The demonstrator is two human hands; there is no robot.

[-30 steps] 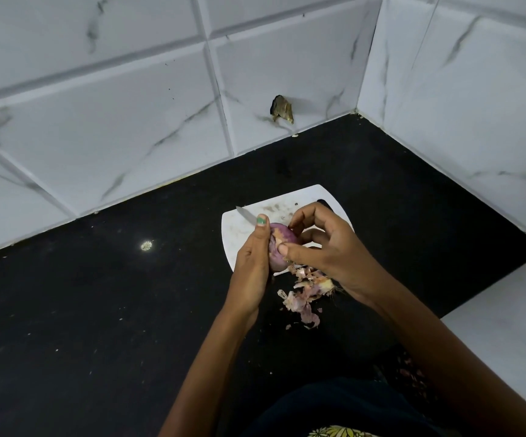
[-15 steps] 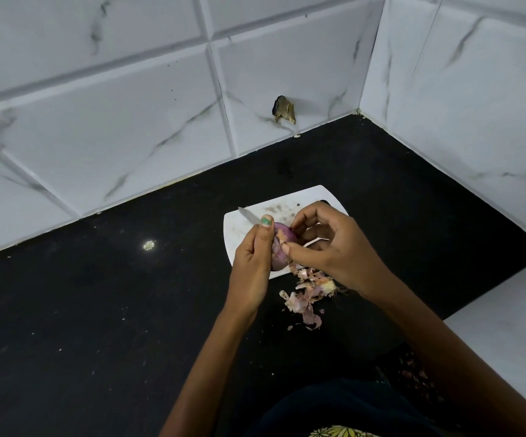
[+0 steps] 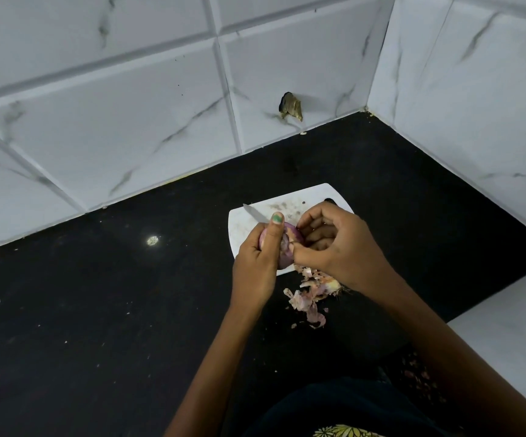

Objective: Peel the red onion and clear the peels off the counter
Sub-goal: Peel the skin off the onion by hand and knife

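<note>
My left hand [image 3: 260,257] grips the red onion [image 3: 289,247] above the near edge of a white cutting board [image 3: 242,228], thumb up along its side. My right hand [image 3: 337,244] pinches the onion's skin with thumb and fingertips, the other fingers curled. Much of the onion is hidden between the two hands. A heap of pink and tan onion peels [image 3: 310,293] lies on the black counter [image 3: 97,310] just below the hands.
A knife blade [image 3: 253,213] lies on the board behind my left thumb, its handle hidden. White marble-look tile walls meet in a corner at the back right. A broken hole [image 3: 291,105] shows in the back tile. White specks dot the counter.
My right fingers have curled in tighter against the onion's skin. The onion has turned slightly in my left hand. The peel heap has not moved.
</note>
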